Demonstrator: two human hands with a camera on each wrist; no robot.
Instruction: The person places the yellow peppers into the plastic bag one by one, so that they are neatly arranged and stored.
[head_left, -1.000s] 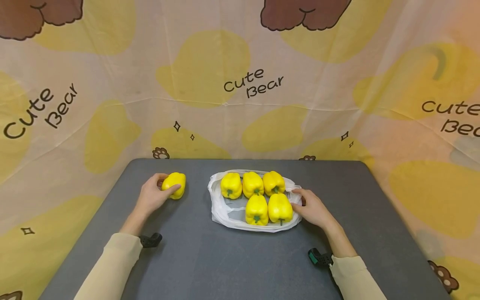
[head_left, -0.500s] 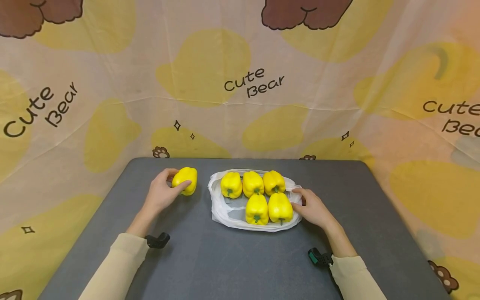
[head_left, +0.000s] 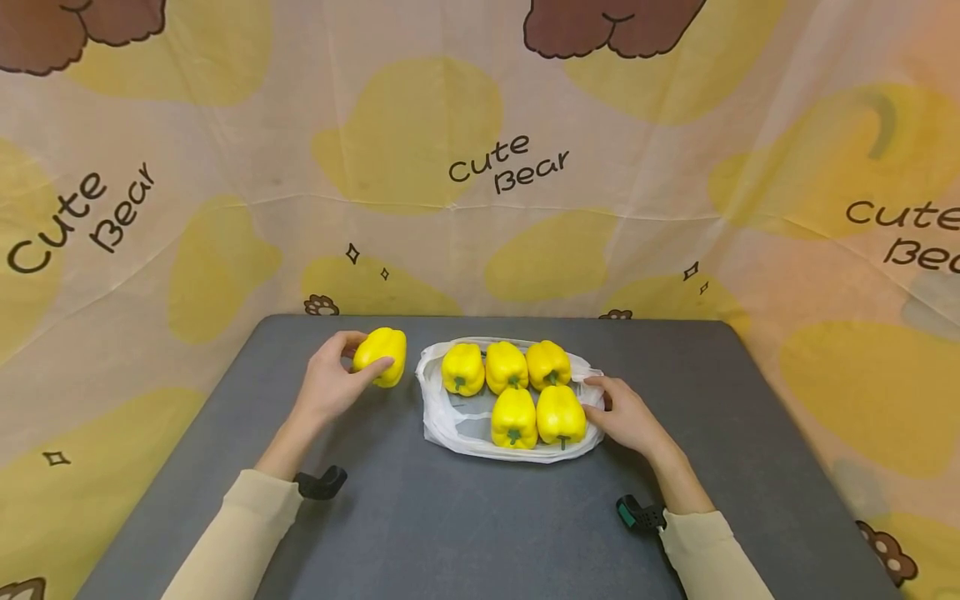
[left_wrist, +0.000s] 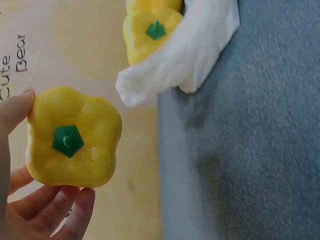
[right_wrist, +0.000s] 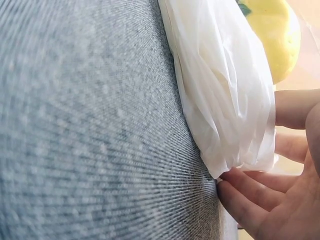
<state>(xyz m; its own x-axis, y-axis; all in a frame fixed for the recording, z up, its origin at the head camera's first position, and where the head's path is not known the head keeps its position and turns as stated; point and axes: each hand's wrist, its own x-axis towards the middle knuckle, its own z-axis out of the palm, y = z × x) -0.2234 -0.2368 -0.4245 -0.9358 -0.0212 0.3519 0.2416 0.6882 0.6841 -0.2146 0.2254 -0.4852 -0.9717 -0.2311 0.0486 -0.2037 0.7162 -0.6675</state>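
Observation:
My left hand (head_left: 333,379) grips a yellow bell pepper (head_left: 383,357), thumb on one side and fingers round the other. It hangs above the table, left of a white plastic bag (head_left: 442,437). The left wrist view shows the held pepper's (left_wrist: 95,125) green stem end facing the camera. Inside the bag, its mouth spread wide, several yellow bell peppers (head_left: 513,417) sit in two rows, with a gap at the front left. My right hand (head_left: 630,421) holds the bag's right rim; in the right wrist view its fingers (right_wrist: 250,192) lie against the crumpled plastic (right_wrist: 225,100).
Everything stands on a dark grey table (head_left: 480,533). A printed cloth backdrop (head_left: 405,133) with bear lettering rises behind it and along both sides. Each wrist carries a black strap (head_left: 321,483).
My left hand has lifted the bell pepper and carried it rightward, closer to the bag. The right hand and the bag have stayed in place.

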